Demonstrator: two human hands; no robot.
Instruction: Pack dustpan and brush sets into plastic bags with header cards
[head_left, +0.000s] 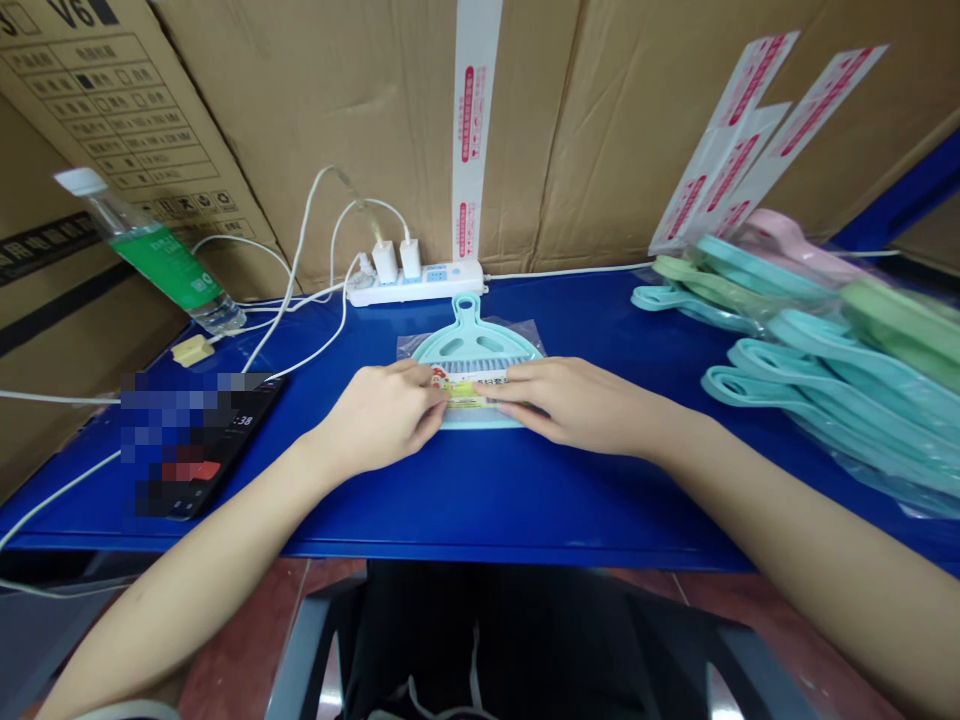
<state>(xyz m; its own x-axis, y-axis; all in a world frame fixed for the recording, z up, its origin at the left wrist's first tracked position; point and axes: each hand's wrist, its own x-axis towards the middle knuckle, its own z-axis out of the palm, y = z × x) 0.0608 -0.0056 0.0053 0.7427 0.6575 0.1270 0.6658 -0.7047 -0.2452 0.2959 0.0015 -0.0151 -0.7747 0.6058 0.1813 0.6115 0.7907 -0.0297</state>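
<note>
A light-blue dustpan and brush set [469,345] lies on the blue table, its looped handle pointing away from me, with clear plastic film around it. Across its middle sits a printed label [466,390]. My left hand [394,415] rests at the set's left side, fingers curled together at the label's left part; whether they pinch anything is hidden. From the right, my right hand [551,400] lies over the label with its fingers stretched out and slightly apart.
Bagged dustpan sets [847,380] in blue, green and pink are piled on the right. Behind stand cardboard boxes [375,110] and a power strip [420,285] with white cables. At left are a bottle [169,265], a yellowish block [193,350] and a phone [225,440].
</note>
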